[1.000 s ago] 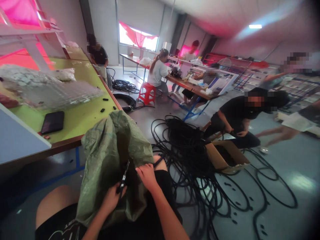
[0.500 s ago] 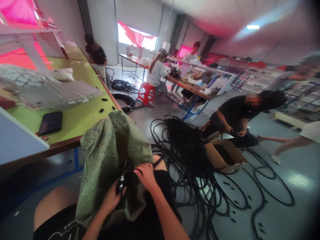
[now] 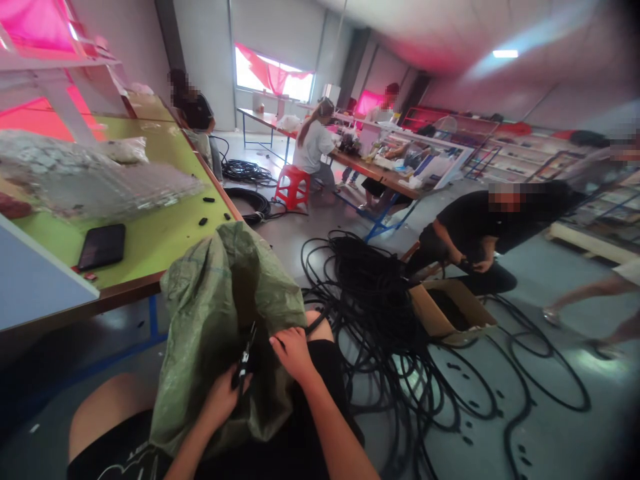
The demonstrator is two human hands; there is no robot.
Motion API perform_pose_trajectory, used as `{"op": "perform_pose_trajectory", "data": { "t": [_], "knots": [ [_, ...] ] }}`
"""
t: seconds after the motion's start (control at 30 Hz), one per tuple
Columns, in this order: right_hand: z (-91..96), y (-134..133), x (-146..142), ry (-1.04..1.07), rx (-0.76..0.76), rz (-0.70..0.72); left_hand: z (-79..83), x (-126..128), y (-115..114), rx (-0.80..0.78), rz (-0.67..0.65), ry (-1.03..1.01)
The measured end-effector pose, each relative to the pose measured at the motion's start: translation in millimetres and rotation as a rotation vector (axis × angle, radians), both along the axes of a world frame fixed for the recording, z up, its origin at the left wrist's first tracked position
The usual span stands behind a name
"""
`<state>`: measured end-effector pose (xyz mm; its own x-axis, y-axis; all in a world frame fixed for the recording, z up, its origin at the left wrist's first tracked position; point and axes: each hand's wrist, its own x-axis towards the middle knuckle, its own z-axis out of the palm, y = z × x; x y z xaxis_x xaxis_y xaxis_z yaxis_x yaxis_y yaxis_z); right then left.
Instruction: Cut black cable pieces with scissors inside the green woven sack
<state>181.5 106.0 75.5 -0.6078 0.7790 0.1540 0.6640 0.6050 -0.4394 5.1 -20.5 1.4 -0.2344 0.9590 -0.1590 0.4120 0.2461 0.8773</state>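
Note:
My left hand (image 3: 224,395) is closed round the dark handles of hand shears (image 3: 245,360), whose narrow blades point up and away. A green woven sack (image 3: 190,333) stands between my legs, its mouth gaping toward the shears. At the sack's right edge, my right hand (image 3: 293,352) has its fingers curled round the black hose (image 3: 317,323). That hose crosses my right thigh from a big tangled pile of black hose (image 3: 367,280) on the floor. Its end under my fingers is hidden.
A green-topped table (image 3: 150,233) on the left bears a phone (image 3: 102,246), plastic bags and small black pieces. Right of the pile, a seated co-worker (image 3: 463,227) handles something dark over a cardboard box (image 3: 453,310). Hose loops and short black pieces lie across the floor.
My hands, the shears and the sack have barely shifted. On the far right, a walking person has moved a step, the legs now in a different position.

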Motion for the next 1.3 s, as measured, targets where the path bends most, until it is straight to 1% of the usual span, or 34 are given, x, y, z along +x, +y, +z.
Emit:
{"op": "perform_pose_trajectory", "data": {
  "t": [0.07, 0.1, 0.23, 0.33, 0.47, 0.6, 0.7, 0.87, 0.97, 1.13, 1.2, 1.3],
  "knots": [
    [-0.1, 0.7, -0.3, -0.001, -0.007, -0.002, -2.3, -0.3, -0.6, -0.035, -0.031, -0.02],
    [0.2, 0.9, -0.4, 0.0, -0.008, -0.004, -3.9, -0.5, -0.6, -0.032, -0.02, -0.018],
    [2.2, 0.5, -0.9, 0.0, -0.009, 0.0, -11.1, -2.7, 0.9, 0.029, 0.093, 0.043],
    [2.5, -0.2, -0.7, -0.014, -0.012, 0.008, -13.5, -4.1, 1.6, 0.023, 0.089, 0.053],
    [2.2, -0.3, -0.1, -0.015, -0.021, 0.008, -10.2, -3.0, 0.7, -0.026, 0.048, 0.032],
    [1.8, -0.3, 0.1, -0.011, -0.012, 0.007, -4.1, -1.1, 1.0, -0.045, 0.039, 0.031],
    [-0.6, -0.1, -0.2, -0.015, 0.0, 0.001, -0.3, -1.0, 1.2, -0.048, 0.032, 0.035],
    [-5.2, 1.0, -0.9, -0.026, 0.015, -0.01, 4.4, -2.1, -0.1, -0.098, 0.005, 0.003],
    [-4.9, 1.3, -0.9, -0.028, 0.022, -0.008, 3.9, -1.8, 0.0, -0.094, 0.012, -0.009],
    [-2.9, 0.3, -0.2, -0.048, 0.017, 0.004, -3.9, -0.8, 1.0, -0.007, 0.061, 0.025],
    [-3.2, 0.2, -0.1, -0.048, 0.014, 0.007, -5.6, -1.0, 0.7, -0.011, 0.035, 0.013],
    [-3.9, 0.6, -0.3, -0.048, 0.013, -0.004, -4.7, -1.7, 0.0, -0.058, 0.003, -0.009]
  ]
}}
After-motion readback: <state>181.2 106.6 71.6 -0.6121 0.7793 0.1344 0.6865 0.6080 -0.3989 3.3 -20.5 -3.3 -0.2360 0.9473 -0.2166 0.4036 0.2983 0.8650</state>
